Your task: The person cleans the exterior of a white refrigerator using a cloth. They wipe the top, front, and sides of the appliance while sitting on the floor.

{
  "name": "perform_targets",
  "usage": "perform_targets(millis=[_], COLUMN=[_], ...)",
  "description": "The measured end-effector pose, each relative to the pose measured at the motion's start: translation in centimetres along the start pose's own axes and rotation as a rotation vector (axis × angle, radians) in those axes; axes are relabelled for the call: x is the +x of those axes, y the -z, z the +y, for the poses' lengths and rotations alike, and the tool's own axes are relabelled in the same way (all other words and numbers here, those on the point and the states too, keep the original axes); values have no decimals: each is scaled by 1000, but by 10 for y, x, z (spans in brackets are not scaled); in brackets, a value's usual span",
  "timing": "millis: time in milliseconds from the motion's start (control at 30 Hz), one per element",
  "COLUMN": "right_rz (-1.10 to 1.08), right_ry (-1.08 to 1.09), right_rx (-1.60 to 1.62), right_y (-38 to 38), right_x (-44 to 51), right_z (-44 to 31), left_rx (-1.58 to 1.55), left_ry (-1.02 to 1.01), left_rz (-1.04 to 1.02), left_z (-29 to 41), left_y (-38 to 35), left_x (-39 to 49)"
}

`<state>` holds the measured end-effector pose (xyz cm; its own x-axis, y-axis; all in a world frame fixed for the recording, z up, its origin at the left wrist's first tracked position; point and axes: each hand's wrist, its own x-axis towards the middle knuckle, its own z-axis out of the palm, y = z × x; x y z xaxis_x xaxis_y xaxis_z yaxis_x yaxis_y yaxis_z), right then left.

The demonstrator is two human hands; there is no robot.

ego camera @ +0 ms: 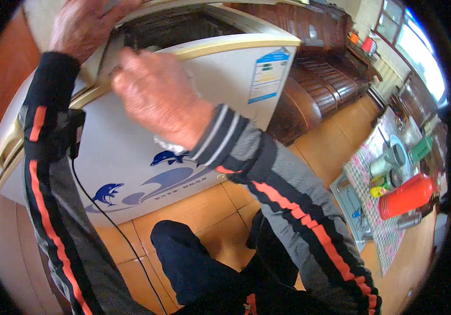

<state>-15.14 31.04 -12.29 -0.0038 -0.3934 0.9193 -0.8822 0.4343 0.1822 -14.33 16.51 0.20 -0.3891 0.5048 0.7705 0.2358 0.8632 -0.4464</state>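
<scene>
A white chest freezer [119, 118] with blue dolphin prints stands before me, a cream rim [241, 43] along its top. Over the front edge of that rim is my right hand [158, 90], its fingers curled. Bits of a white cloth [170, 145] show below and beside this hand, against the freezer's front; most of the cloth is hidden behind the hand. My left hand [85, 29] is farther up and left, over the top of the freezer. Its fingertips run toward the picture's edge, and its grip is unclear. Dark space shows inside the rim.
A dark wooden bench [323, 86] stands beyond the freezer's right end. At right, a table with a patterned cloth [386, 244] bears a red flask [406, 197], jars and a green box [421, 149]. A black cable [111, 220] hangs from my left wrist. Orange tiles [217, 204] cover the floor.
</scene>
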Motion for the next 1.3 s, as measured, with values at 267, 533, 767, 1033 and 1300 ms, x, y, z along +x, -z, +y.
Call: perform_targets(millis=[267, 533, 767, 1033, 1300], right_rz=[-14, -308, -164, -93, -99], right_ry=[-6, -296, -441, -327, -163], right_rx=[-62, -413, -378, -247, 21], right_y=[33, 119, 147, 88, 27], right_x=[-20, -86, -93, -64, -11], right_z=[34, 156, 187, 108, 22], left_rx=[-54, -14, -31, -57, -113], left_ry=[-97, -29, -3, -76, -67], left_rz=[15, -39, -55, 30, 25], left_z=[-22, -13, 16, 7, 3], left_y=[-16, -15, 2, -7, -6], left_x=[-9, -10, -20, -21, -16])
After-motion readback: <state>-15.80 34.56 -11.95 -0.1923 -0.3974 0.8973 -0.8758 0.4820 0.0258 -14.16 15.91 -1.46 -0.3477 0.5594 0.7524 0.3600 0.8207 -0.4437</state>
